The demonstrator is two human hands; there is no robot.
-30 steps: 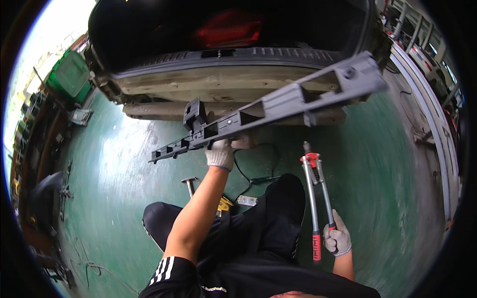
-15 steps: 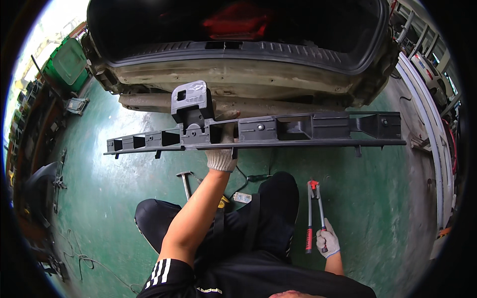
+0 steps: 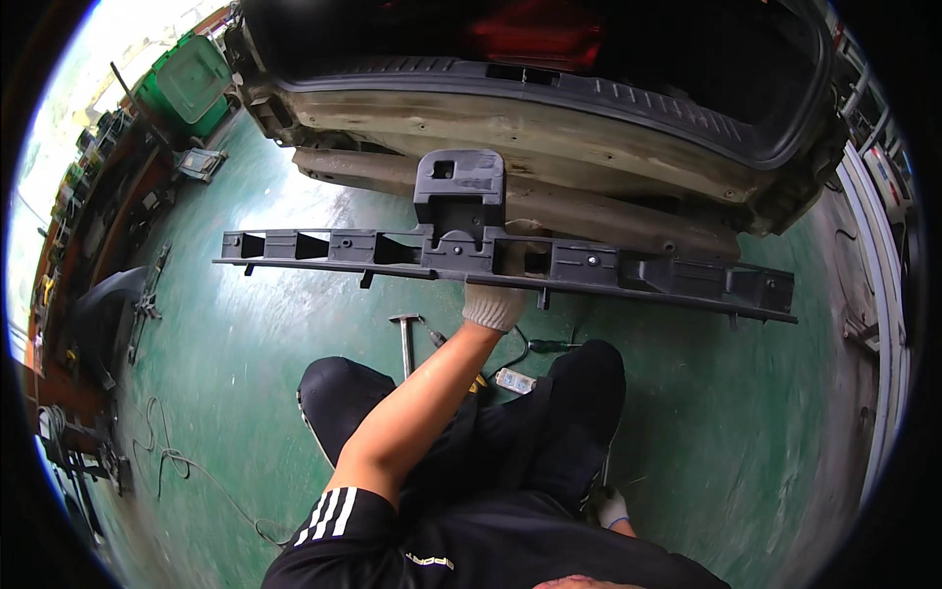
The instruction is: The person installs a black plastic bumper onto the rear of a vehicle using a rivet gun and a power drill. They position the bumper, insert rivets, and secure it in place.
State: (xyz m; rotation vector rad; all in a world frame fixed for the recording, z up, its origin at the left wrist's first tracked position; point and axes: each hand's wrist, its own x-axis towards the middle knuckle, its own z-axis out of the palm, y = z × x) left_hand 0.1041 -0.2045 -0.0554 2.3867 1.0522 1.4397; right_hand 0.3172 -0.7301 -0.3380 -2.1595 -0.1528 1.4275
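Note:
My left hand [image 3: 494,305], in a white knit glove, is closed on a long black plastic bumper bracket [image 3: 466,253] near its middle. Some of its fingers show through an opening in the piece. The bracket is held up in front of the car's rear, nearly level, its right end dipping slightly, with a raised block rising from its top edge. Low beside my right leg is my right hand [image 3: 610,508], also gloved. My clothing and leg cover most of it, so its fingers and anything in them are hidden.
The car's bare rear panel [image 3: 442,133] and open trunk stand ahead. A hammer [image 3: 407,344], a white box [image 3: 515,381] and a green-handled tool [image 3: 551,346] lie on the green floor. A cable [image 3: 177,456] curls at left; a green bin [image 3: 191,83] stands far left.
The view has swung, shifting the scene rightward. The bracket's right end now dips lower. My right hand has gone in beside my leg, and the bolt cutters it held are no longer plainly visible.

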